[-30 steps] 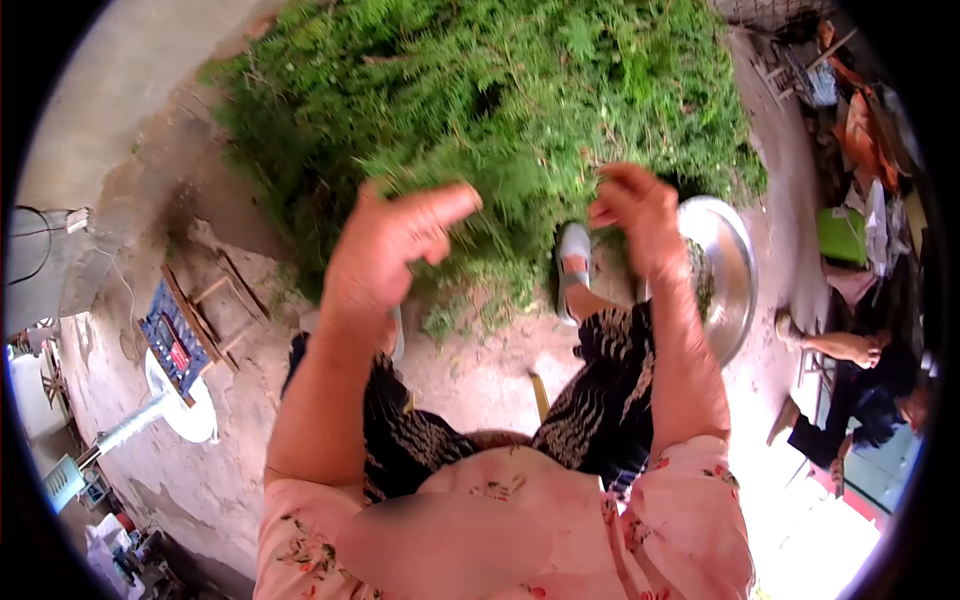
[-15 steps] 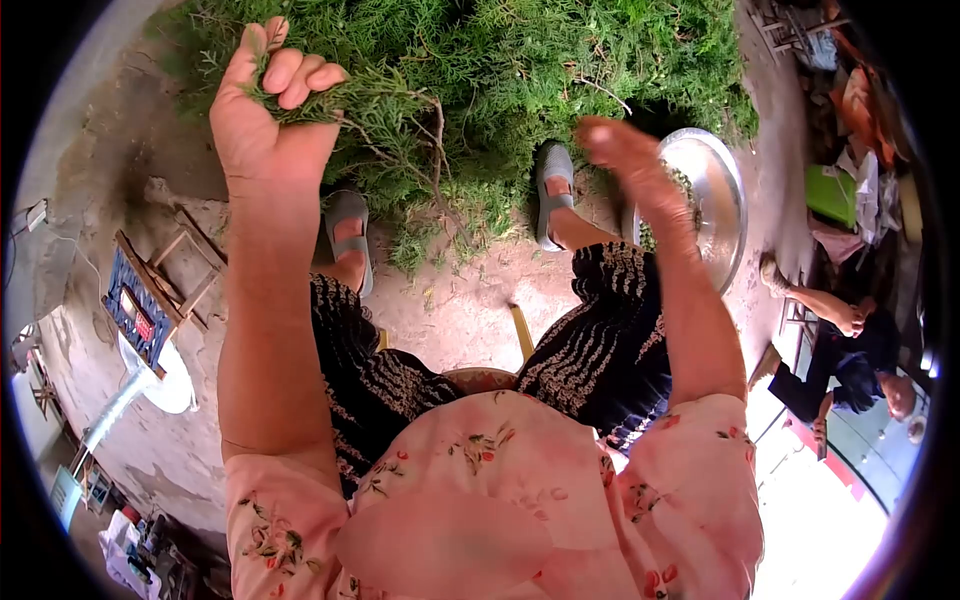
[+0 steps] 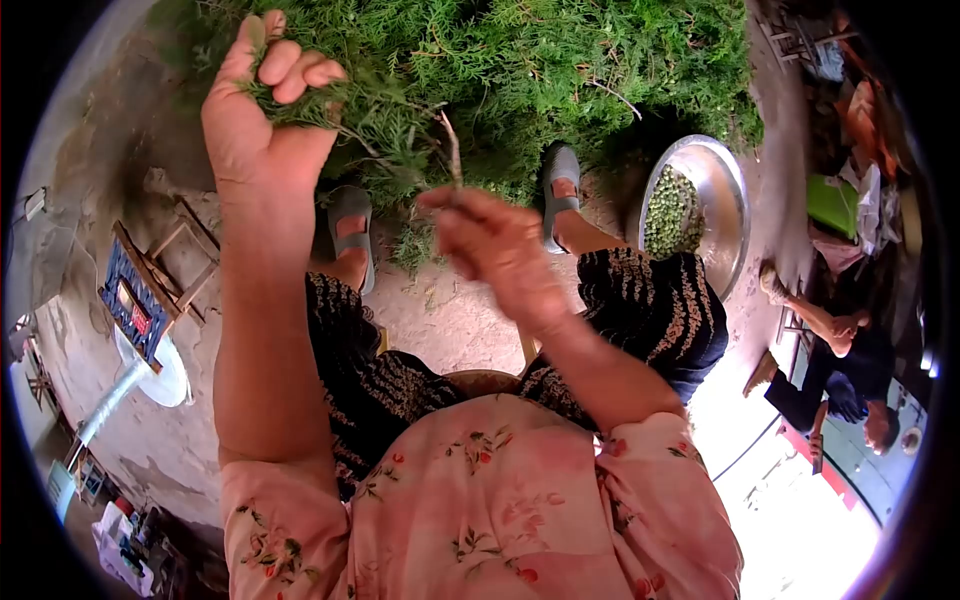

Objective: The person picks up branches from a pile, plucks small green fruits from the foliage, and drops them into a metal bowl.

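Conifer sprig (image 3: 375, 112): held up before the lower legs, at the near edge of a heap of evergreen branches (image 3: 600, 60); leafy end to the left, woody stem (image 3: 453, 150) to the right. Gripped at the foliage by the left hand (image 3: 245, 120), fingers curled over the greenery. Right hand (image 3: 500, 245) at the lower end of the stem, fingers bent inward; outline blurred, so impossible to tell whether clasped on the wood or merely against it.

Step in hand: judged to be the working of one sprig between both hands, left as holder, right as worker at the woody end. Next move: judged to call for a steady left grip and a definite close or release of the right fingers, without crushing the leaf.

Condition of sprig: fine, feathery green sprays, partly hidden behind the left fingers. Stem thin, greyish brown, with a pale patch near the top; possibly bare wood, not confirmed. No fruit discernible on the visible part. Likely springy in the leaf, stiffer in the wood.

Nearby: metal basin (image 3: 728, 225) beside the right leg, partly filled with small round green fruits (image 3: 670, 210), well apart from the sprig. Grey shoes (image 3: 560, 165) on the bare floor (image 3: 450, 320) below.
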{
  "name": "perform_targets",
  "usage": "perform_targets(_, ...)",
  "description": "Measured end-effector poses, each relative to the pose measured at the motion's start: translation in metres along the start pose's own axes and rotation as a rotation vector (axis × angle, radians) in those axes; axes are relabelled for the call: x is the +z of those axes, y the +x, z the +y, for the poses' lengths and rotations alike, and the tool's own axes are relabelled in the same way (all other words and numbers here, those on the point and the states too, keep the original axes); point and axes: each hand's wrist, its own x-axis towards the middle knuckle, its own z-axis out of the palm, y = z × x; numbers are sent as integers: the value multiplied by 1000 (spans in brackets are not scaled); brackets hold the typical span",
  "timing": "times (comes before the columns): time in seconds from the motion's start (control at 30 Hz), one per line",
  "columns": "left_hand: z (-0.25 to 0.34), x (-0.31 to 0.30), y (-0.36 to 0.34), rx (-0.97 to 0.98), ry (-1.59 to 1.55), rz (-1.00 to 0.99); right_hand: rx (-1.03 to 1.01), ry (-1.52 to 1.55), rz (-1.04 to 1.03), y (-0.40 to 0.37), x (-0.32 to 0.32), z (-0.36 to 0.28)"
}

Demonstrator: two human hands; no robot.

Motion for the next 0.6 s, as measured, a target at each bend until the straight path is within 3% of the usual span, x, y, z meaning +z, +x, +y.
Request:
perform_targets(0.07,8,-2,1,31,9,55,-271,-403,152,2,-36,-16)
perform_targets(0.1,12,-4,1,59,16,107,-297,-499,146,3,-58,-25)
perform_targets(0.17,16,-14,7,49,12,76,-537,-1065,193,2,-113,-37)
perform_targets(0.2,20,-20,9,-14,-27,-1,-525,-1616,239,-1,-146,-35)
perform_targets(0.23,27,-25,7,-73,-59,-70,-635,-2223,228,-13,-172,-31)
perform_targets(0.27,26,-18,4,5,9,62,10,-2199,16,-15,-198,-34)
perform_targets(0.3,31,-24,7,-41,-44,-5,55,-2257,-109,-30,-236,-27)
perform_targets(0.33,31,-23,7,-4,7,-14,249,-2259,-109,-40,-251,-32)
perform_targets(0.4,29,-16,3,43,64,-13,157,-2127,84,-70,-261,-53)
perform_targets(0.43,29,-9,2,86,70,84,93,-2048,180,-85,-268,-56)
perform_targets(0.5,33,-8,2,127,79,177,339,-1559,396,-113,-278,-51)
perform_targets(0.57,42,-21,4,120,75,79,-67,-1331,688,-163,-325,30)
perform_targets(0.6,45,-23,2,122,77,78,-102,-1898,577,-206,-370,83)
